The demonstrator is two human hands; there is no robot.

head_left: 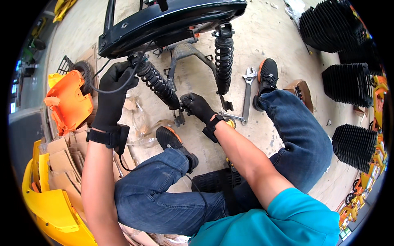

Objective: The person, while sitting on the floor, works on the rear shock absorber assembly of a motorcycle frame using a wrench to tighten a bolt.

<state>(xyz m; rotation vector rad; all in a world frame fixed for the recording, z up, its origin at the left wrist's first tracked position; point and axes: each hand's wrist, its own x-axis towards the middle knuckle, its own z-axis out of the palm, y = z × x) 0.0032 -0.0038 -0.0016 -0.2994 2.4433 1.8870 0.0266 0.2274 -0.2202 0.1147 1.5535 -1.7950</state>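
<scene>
My left hand point(116, 78), in a black glove, is closed on a looped black cable point(123, 87) beside the upper mount of the left shock absorber point(156, 80). This black coil-spring shock absorber hangs tilted from a glossy black metal frame point(172, 20). At its lower end my right hand point(197, 107), also gloved, is closed, its fingertips pinching the bottom of the shock absorber; whether a small part is between them is hidden. A second shock absorber point(223, 63) hangs nearly upright from the frame's right side, its lower bracket loose.
An adjustable wrench point(248, 92) and a smaller wrench point(232, 117) lie on the floor right of my right hand. At left are an orange plastic panel point(72, 102), flattened cardboard point(65, 158) and yellow panels point(57, 209). Stacked black ribbed parts point(347, 84) stand at right.
</scene>
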